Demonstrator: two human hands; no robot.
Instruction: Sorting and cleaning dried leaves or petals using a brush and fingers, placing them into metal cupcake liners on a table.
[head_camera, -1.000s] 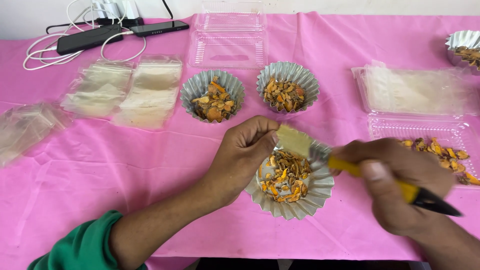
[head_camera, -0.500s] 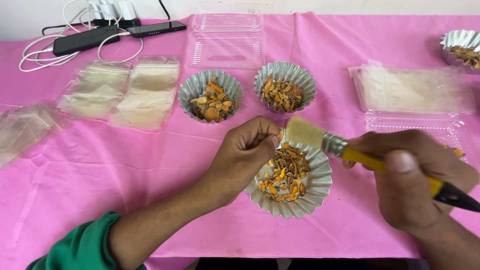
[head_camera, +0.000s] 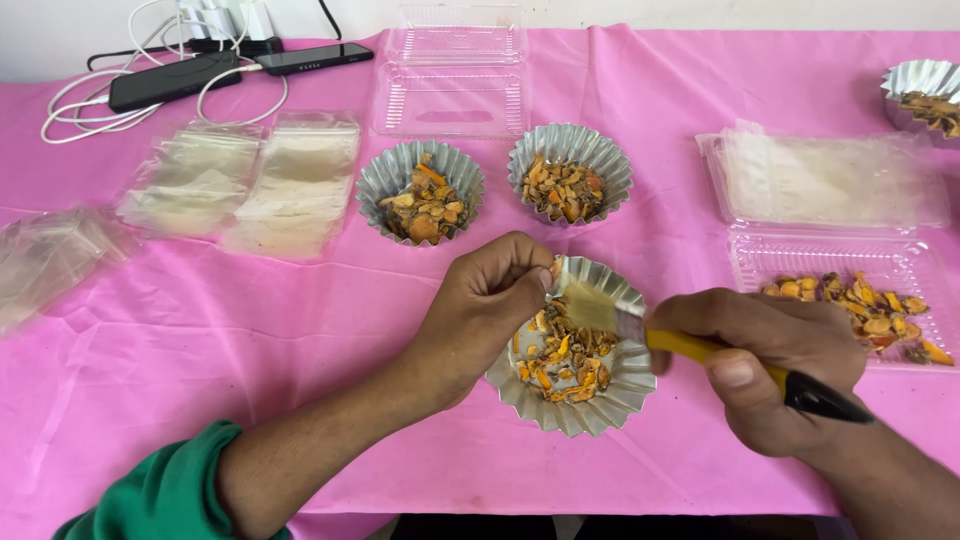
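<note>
- The left hand (head_camera: 490, 300) is pinching a small orange piece at the rim of the near foil cup (head_camera: 572, 345).
- The right hand (head_camera: 765, 365) is gripping a yellow-handled brush (head_camera: 640, 328), with its bristles touching that piece over the cup.
- Brushing softly and keeping the piece above the cup looks best, so crumbs are falling inside.
- Two more filled foil cups (head_camera: 420, 190) are sitting farther back on the pink worktop (head_camera: 200, 340).

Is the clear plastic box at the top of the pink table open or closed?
Open. The clear plastic box lies spread flat behind the two foil cups, lid and base side by side, with nothing visible inside.
</note>
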